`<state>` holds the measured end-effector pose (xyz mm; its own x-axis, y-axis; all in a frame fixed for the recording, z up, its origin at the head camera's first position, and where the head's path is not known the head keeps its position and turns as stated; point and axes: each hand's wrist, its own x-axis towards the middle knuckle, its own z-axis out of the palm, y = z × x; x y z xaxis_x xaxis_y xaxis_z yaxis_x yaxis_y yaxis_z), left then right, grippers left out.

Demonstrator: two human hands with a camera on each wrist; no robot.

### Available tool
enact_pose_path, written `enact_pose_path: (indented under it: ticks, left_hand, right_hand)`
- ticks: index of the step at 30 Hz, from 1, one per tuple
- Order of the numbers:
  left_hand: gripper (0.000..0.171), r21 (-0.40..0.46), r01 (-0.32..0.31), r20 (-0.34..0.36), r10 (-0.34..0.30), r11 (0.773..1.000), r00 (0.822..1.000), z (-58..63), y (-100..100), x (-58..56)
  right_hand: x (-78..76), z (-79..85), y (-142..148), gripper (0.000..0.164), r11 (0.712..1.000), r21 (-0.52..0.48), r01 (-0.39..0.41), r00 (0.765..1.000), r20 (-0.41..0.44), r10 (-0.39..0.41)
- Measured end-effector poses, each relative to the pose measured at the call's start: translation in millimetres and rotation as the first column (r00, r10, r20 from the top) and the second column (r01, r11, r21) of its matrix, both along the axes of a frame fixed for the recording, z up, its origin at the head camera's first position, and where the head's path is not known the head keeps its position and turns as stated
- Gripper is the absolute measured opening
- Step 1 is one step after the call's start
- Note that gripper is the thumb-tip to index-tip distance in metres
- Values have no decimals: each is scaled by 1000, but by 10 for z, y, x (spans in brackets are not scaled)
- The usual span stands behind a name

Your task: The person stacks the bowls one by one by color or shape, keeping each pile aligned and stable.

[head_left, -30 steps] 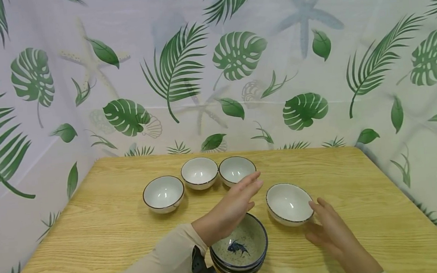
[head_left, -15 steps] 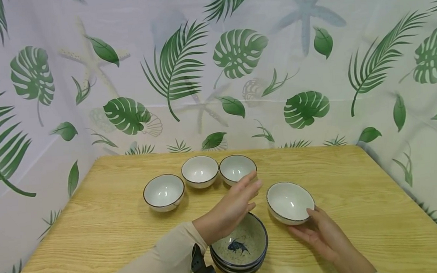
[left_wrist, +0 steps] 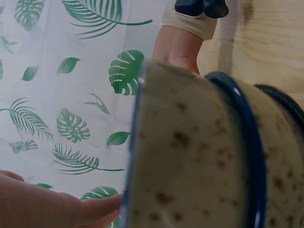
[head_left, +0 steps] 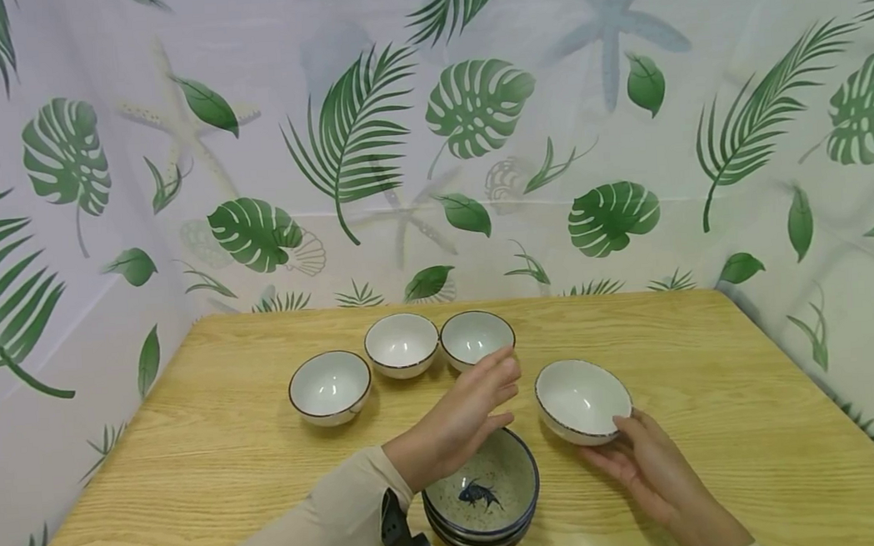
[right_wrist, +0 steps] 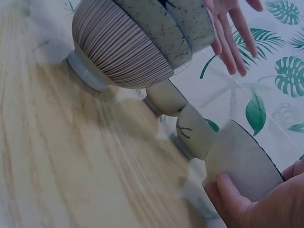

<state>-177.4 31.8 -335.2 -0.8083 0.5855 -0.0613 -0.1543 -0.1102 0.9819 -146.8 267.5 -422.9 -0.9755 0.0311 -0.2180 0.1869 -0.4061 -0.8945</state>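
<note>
My right hand grips the near right side of a white bowl with a dark rim, thumb at the rim and fingers underneath. In the right wrist view that white bowl shows its outer side; whether its foot touches the table I cannot tell. A stack of several bowls stands in front of me, the top one speckled with a blue fish inside. Over its far left side reaches my left hand, fingers extended and holding nothing. The stack's lowest bowl has striped sides.
Three more white bowls stand farther back on the wooden table: a left one, a middle one and a right one, partly behind my left hand. A leaf-printed cloth hangs behind the table.
My right hand has closed on the white bowl's right side, fingers now beneath it, and the bowl has shifted slightly away. The left hand has barely moved; its thumb spreads a little more.
</note>
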Motion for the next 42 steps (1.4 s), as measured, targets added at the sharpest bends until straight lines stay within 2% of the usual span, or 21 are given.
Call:
enact_pose_path:
  ticks: [7,13,20,28,36,42]
  left_hand:
    - [55,46,-1,52,-2,999,999,-6,-40,-10]
    - [56,51,-11,58,8,999,998,-17,-50,-12]
    - [57,65,-16,55,12,998,998,-33,-55,-21]
    - [58,97,-14,93,5,995,996,-32,-60,-18]
    - [61,164,-12,155,-14,986,988,-36,-71,-14]
    - [57,193,-12,166,-21,981,986,-55,-97,19]
  right_hand:
    - [25,182,-41,59,998,67,14,999,-52,-10]
    - [73,318,-99,57,998,66,24,995,-102,-17]
    - [151,438,-167,52,996,90,-9,983,-181,25]
    - [269,586,-258,49,996,88,4,980,-200,14]
    - [343,706,-342,48,998,55,-36,973,-225,48]
    - [377,740,-407,44,994,84,-75,958,-269,96]
